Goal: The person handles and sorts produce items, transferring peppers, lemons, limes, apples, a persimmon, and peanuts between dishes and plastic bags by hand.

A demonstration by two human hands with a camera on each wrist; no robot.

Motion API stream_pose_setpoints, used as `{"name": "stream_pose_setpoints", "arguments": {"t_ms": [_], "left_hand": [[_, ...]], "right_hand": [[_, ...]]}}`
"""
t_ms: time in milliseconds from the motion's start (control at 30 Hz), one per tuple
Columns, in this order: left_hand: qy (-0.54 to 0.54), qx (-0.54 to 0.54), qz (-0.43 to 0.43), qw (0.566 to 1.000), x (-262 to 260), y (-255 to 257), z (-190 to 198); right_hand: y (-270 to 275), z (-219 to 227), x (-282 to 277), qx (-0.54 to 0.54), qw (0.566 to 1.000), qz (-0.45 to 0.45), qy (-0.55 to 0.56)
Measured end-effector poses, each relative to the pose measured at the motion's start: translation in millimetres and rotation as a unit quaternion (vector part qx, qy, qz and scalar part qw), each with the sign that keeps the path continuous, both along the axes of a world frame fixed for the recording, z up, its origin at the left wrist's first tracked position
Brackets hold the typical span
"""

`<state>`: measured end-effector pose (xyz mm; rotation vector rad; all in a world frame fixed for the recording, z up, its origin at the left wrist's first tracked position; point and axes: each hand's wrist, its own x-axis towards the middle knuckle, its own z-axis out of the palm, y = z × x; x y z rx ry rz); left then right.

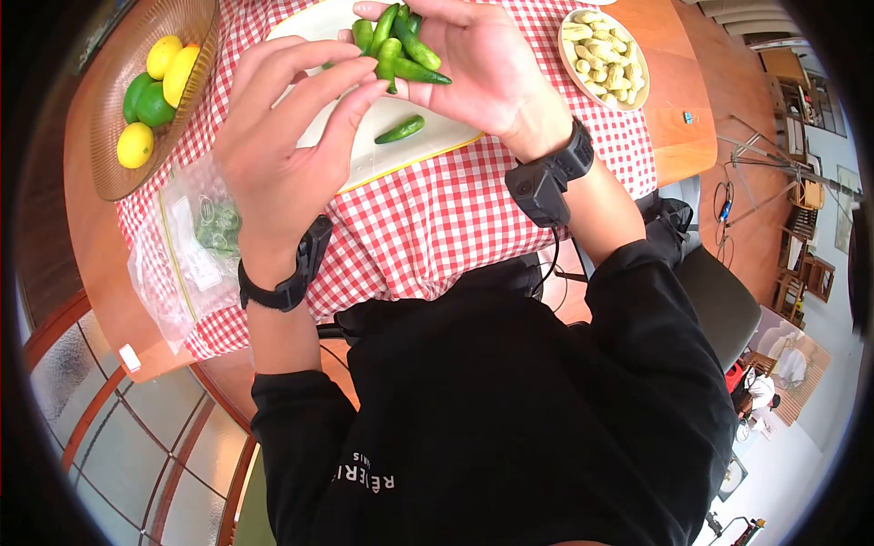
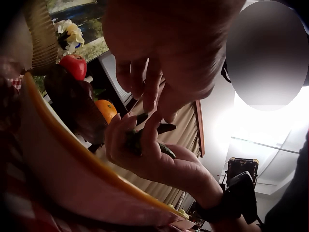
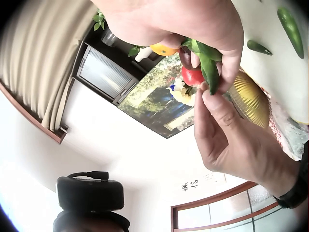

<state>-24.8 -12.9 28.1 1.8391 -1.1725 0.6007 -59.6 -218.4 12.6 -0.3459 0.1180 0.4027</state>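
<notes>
My right hand [image 1: 487, 68] is palm up and holds several green chili peppers [image 1: 386, 56] in its curled fingers. From the left, my left hand [image 1: 287, 136] reaches across to them. In the right wrist view its thumb and fingertips [image 3: 212, 99] pinch the lower tip of one chili pepper [image 3: 209, 72]. Both hands are above a white dish [image 1: 360, 164] with a yellow rim. A loose chili pepper [image 1: 401, 129] lies on it near the front edge, and the right wrist view also shows a smaller pepper [image 3: 259, 47] there.
Left of the dish, a clear plastic bag [image 1: 191, 246] with green contents lies on the checkered cloth [image 1: 401, 237]. Beyond it sits a ribbed amber bowl [image 1: 109, 177] with lemons and green fruit. A bowl of peanuts [image 1: 605, 59] stands at the right.
</notes>
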Motion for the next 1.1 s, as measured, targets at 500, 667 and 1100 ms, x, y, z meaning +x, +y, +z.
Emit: {"name": "stream_pose_setpoints", "arguments": {"t_ms": [500,667,1100], "left_hand": [[-0.013,-0.015,-0.025,0.999,-1,2,8],[0.051,0.109,0.125,0.985,7,50,30],[0.172,0.337,0.251,0.891,-64,97,-29]], "right_hand": [[5,-18,7,-0.086,0.994,-0.047,-0.046],[-17,16,5,-0.231,0.968,-0.094,0.005],[-15,0,-2,-0.228,0.97,-0.013,-0.08]]}}
